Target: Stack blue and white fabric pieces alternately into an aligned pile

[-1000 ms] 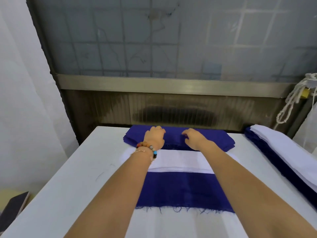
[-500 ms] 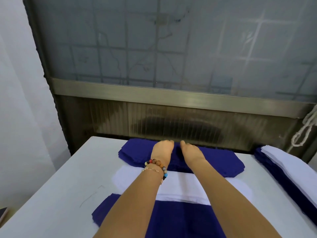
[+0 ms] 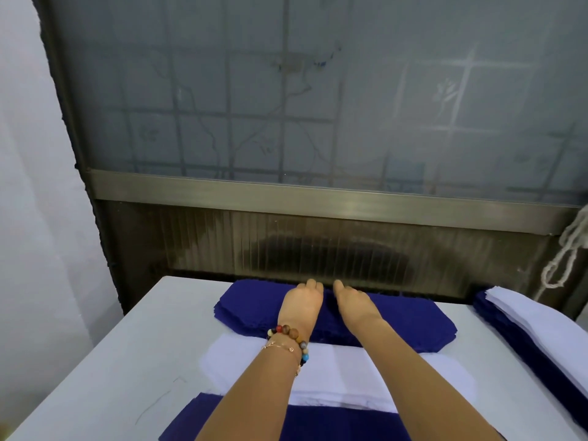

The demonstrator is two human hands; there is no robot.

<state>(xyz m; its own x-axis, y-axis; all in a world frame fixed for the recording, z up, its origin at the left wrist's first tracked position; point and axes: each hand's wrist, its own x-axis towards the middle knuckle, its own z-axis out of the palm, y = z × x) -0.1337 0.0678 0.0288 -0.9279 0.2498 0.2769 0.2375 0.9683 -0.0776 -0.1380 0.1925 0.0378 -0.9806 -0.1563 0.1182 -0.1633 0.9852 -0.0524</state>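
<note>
At the left, the bare white table (image 3: pixel 105 361) runs back toward a dark metal-framed panel. Three lots of fabric lie in a row going away from the person: a near blue piece (image 3: pixel 197 418) at the bottom edge, a white piece (image 3: pixel 235 361) behind it, and a far blue pile (image 3: pixel 248 307) of many layers by the table's back edge.

The left hand (image 3: pixel 302 305), with a bead bracelet (image 3: pixel 288 332) on its wrist, rests palm down on the far blue pile. Its fingers (image 3: pixel 313 285) are stretched forward and close together. Just beside it the right hand (image 3: pixel 353 305) lies the same way. Both hands seem to press flat and hold nothing, though the steep angle hides the fingertips.

Well apart at the right edge sits a side stack (image 3: pixel 534 316), white layers over blue, and a pale cord (image 3: pixel 569 249) hangs above it.
</note>
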